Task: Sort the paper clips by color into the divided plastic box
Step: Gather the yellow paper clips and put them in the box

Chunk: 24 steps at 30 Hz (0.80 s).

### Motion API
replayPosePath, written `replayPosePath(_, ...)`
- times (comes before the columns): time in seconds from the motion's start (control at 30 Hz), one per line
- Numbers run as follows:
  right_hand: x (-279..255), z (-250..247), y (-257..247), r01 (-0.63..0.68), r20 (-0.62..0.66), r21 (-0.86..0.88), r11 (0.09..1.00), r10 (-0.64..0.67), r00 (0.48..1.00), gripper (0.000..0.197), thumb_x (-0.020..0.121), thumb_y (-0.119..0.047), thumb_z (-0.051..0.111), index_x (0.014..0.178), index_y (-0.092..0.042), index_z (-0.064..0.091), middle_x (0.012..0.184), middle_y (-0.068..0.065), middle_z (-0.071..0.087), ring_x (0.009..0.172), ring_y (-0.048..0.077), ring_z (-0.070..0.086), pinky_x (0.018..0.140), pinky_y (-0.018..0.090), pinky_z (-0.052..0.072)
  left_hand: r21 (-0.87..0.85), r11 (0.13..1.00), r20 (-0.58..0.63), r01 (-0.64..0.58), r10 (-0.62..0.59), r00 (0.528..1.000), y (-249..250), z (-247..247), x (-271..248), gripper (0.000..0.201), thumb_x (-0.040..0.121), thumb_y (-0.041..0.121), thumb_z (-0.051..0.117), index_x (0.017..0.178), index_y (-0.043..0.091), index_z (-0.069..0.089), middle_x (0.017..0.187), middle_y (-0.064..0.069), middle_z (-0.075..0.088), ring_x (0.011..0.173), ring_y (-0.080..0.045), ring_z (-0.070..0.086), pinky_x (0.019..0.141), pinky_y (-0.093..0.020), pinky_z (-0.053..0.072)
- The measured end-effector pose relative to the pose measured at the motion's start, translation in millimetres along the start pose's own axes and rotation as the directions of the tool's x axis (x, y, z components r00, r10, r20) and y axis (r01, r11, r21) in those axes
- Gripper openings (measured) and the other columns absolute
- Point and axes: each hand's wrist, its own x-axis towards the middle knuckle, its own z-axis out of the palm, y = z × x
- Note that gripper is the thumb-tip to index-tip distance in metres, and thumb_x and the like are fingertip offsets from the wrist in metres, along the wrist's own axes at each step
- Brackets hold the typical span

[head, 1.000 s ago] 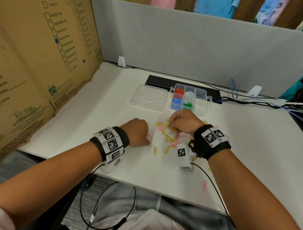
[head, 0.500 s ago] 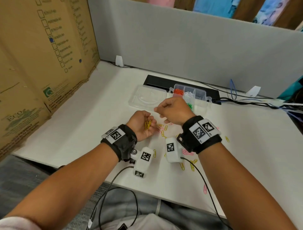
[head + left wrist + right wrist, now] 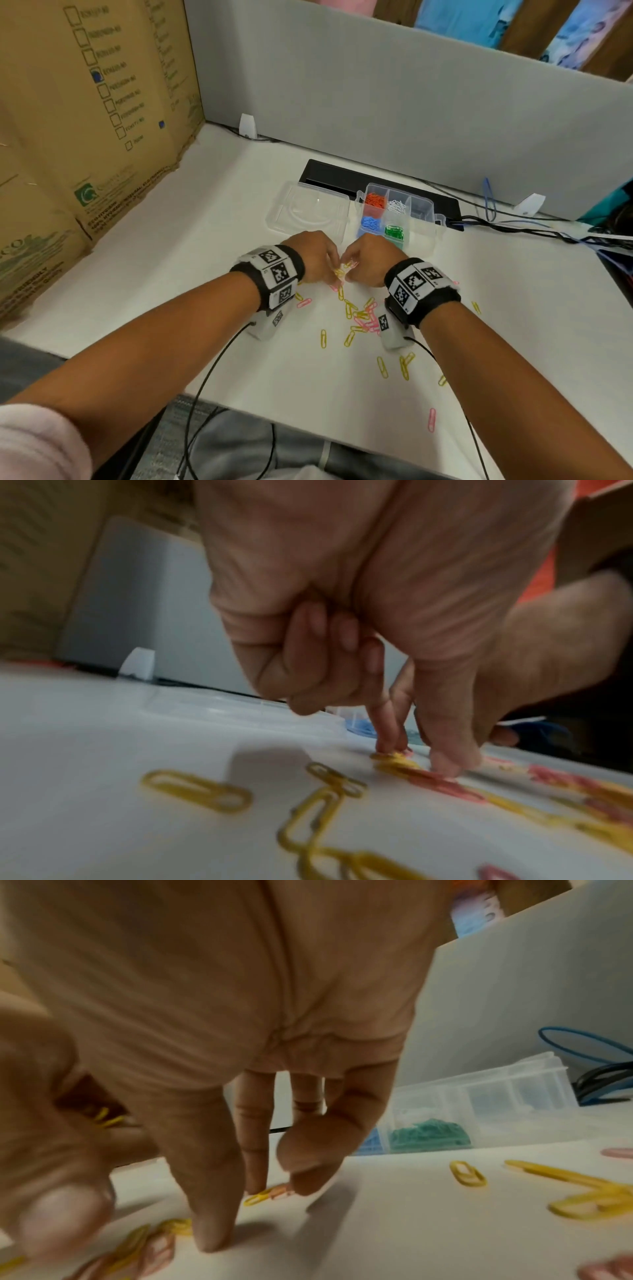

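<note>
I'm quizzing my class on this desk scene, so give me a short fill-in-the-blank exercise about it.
1. The box compartment nearest the right hand holds ____ clips.
2. The loose clips on the desk are yellow and ____.
3. The red clips sit directly behind the ____ clips.
4. The clear lid lies to the box's ____.

Answers: green; pink; blue; left
</note>
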Motion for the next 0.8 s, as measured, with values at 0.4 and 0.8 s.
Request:
replayPosePath(0.4, 17.0, -0.3, 5.1, 0.063, -0.052, -0.128, 0.990, -0.070, 0.996, 0.018, 0.086, -0.030, 0.072, 0.103, -0.027, 0.077, 0.106, -0.009, 0.068, 0.098, 0.016, 0.061, 0.076, 0.027, 0.046, 0.164, 0.984, -0.006, -0.063, 0.065, 0.998, -17.2, -12.1, 20.9, 0.006, 0.082, 0.028, 0.074, 0.086, 0.030, 0.079, 0.078, 0.018, 0.067, 0.076, -0.005, 0.059, 0.065, -0.019, 0.043)
replayPosePath(0.8, 37.7, 5.1, -11.6, 0.073, -0.069, 0.000, 0.997, -0.073, 0.995, 0.015, 0.085, -0.014, 0.064, 0.082, -0.019, 0.077, 0.086, -0.003, 0.074, 0.081, 0.018, 0.067, 0.075, 0.032, 0.058, 0.207, 0.978, -0.042, 0.017, -0.008, 0.999, -44.6, -31.4, 25.2, 0.011, 0.089, 0.030, 0.066, 0.082, 0.029, 0.075, 0.090, 0.010, 0.069, 0.081, -0.012, 0.061, 0.067, -0.023, 0.045)
